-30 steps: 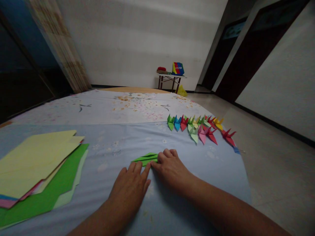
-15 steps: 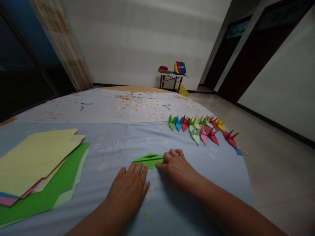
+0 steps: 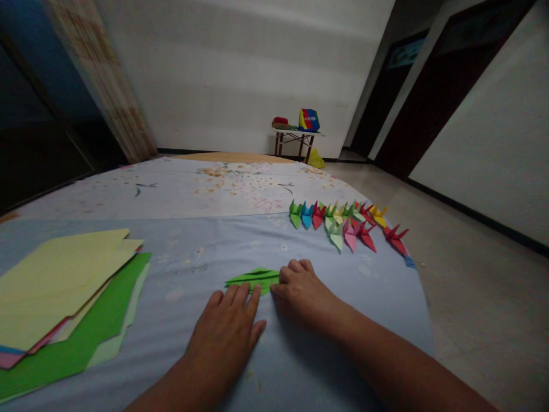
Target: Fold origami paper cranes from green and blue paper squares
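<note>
A green sheet of origami paper (image 3: 256, 279), folded into a flat pointed shape, lies on the blue part of the cloth in front of me. The fingertips of my left hand (image 3: 231, 320) rest flat on its near edge, with the thumb held apart. At the paper's right end, my right hand (image 3: 305, 290) has its fingers curled and pinches the tip, which the fingers hide.
A stack of coloured paper (image 3: 64, 286), yellow on top, lies at the left. Several folded paper cranes (image 3: 337, 234) stand in rows at the right, near the table's edge. Behind the table is a small stand (image 3: 295, 134) with a colourful box (image 3: 309, 120).
My left index finger has shifted slightly up onto the green paper, and the left thumb has spread a little. The right hand keeps its pinch. The view has turned slightly.
</note>
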